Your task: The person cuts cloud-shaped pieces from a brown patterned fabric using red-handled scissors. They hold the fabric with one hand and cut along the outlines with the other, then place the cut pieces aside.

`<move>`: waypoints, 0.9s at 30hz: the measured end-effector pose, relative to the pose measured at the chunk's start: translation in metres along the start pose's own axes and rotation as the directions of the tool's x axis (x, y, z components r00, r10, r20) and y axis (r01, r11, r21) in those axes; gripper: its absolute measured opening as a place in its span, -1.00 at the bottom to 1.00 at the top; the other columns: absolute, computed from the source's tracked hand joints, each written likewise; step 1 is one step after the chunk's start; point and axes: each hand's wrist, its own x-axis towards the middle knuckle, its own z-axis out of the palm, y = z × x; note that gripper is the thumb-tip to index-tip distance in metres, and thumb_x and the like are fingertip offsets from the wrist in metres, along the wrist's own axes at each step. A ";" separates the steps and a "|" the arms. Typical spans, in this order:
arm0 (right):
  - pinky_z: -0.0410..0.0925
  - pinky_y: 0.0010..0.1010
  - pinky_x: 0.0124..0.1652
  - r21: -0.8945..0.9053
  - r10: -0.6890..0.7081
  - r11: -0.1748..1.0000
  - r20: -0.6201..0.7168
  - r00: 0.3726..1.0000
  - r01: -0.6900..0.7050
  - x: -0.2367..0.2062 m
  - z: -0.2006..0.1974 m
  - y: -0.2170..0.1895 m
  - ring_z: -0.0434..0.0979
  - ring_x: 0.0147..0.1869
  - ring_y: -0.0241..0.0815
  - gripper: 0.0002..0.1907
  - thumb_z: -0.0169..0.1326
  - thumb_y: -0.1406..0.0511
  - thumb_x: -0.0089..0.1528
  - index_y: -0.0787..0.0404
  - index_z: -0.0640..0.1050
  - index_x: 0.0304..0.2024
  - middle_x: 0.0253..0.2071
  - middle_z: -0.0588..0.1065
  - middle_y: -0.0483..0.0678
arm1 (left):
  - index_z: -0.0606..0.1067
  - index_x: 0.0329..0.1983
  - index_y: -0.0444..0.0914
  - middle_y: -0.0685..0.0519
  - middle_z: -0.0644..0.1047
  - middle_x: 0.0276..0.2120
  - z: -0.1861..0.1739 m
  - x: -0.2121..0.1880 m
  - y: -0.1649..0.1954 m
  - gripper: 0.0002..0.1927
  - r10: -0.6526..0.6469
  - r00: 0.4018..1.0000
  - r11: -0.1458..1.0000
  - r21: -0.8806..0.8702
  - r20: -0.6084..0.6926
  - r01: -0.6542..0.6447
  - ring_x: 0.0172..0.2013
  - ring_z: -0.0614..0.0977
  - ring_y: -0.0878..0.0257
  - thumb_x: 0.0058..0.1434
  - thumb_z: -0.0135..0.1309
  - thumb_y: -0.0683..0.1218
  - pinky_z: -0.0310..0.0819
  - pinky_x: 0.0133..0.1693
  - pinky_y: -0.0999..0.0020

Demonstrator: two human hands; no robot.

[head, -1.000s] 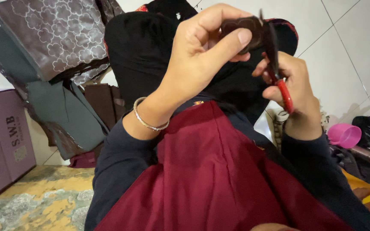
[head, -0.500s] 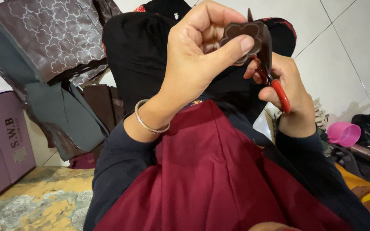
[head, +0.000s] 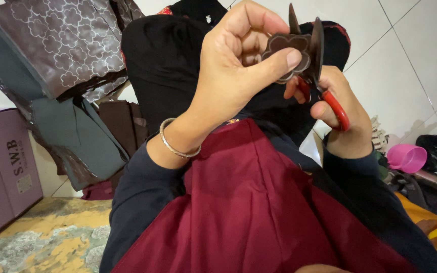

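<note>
Hands raised over lap, cutting. Left hand (head: 238, 76) pinched shut on a small dark brown flower-shaped fabric piece (head: 285, 50), thumb on front, fingers curled behind; silver bangle (head: 175, 144) on wrist. Right hand (head: 340, 116) closed through red-handled scissors (head: 324, 86), blades apart and pointing up, straddling the piece's right edge. Maroon cloth (head: 259, 212) covers lap. Patterned brown fabric sheets (head: 61, 45) left, purple box (head: 1, 172) far left, pink cup (head: 406, 157) right.

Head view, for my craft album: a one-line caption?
Left hand pinches a brown flower-shaped cutout while right hand works red-handled scissors around its edge.
</note>
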 end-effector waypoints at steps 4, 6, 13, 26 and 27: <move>0.24 -0.49 -0.22 0.019 0.010 1.000 -0.062 0.998 -0.009 -0.004 0.007 -0.004 0.37 -0.25 -0.31 0.04 -0.02 -0.55 0.03 0.30 0.51 -0.22 -0.34 0.42 -0.13 | 0.41 -0.06 -0.33 0.06 0.60 -0.32 0.005 -0.001 0.003 -0.78 -0.015 0.999 0.998 -0.057 -0.044 0.012 -0.38 0.58 0.50 0.41 0.26 -0.29 0.45 -0.32 0.65; 0.24 -0.50 -0.23 0.002 0.012 1.000 -0.071 0.997 -0.012 -0.002 0.007 -0.005 0.37 -0.26 -0.31 0.03 -0.03 -0.55 0.02 0.29 0.51 -0.25 -0.36 0.41 -0.14 | 0.41 -0.07 -0.33 0.05 0.60 -0.31 0.008 -0.001 0.004 -0.79 -0.016 0.998 0.996 -0.093 -0.058 0.010 -0.36 0.62 0.47 0.41 0.26 -0.29 0.51 -0.29 0.61; 0.24 -0.49 -0.22 0.007 -0.007 1.000 -0.132 0.991 0.008 -0.004 0.013 -0.005 0.39 -0.28 -0.33 0.00 -0.03 -0.55 0.08 0.28 0.49 -0.29 -0.39 0.40 -0.15 | 0.41 -0.08 -0.33 0.02 0.61 -0.30 0.015 -0.002 0.001 -0.80 0.013 0.997 0.998 -0.067 -0.082 -0.018 -0.33 0.64 0.43 0.44 0.25 -0.28 0.55 -0.24 0.60; 0.24 -0.52 -0.35 -0.042 -0.149 0.989 -0.128 0.980 0.145 0.000 0.005 0.033 0.41 -0.35 -0.35 -0.03 -0.08 -0.52 0.11 0.26 0.47 -0.30 -0.43 0.39 -0.18 | 0.43 -0.03 -0.36 0.00 0.62 -0.31 0.025 -0.007 -0.011 -0.82 0.028 0.994 0.982 -0.184 -0.103 -0.047 -0.31 0.67 0.38 0.46 0.23 -0.27 0.59 -0.23 0.54; 0.23 -0.53 -0.36 -0.075 -0.150 0.987 -0.124 0.981 0.142 0.000 0.004 0.032 0.41 -0.38 -0.35 -0.05 -0.09 -0.52 0.12 0.24 0.46 -0.32 -0.46 0.39 -0.17 | 0.44 -0.01 -0.36 -0.01 0.62 -0.29 0.025 -0.007 -0.011 -0.82 0.023 0.995 0.983 -0.178 -0.100 -0.040 -0.31 0.67 0.38 0.46 0.23 -0.27 0.60 -0.22 0.54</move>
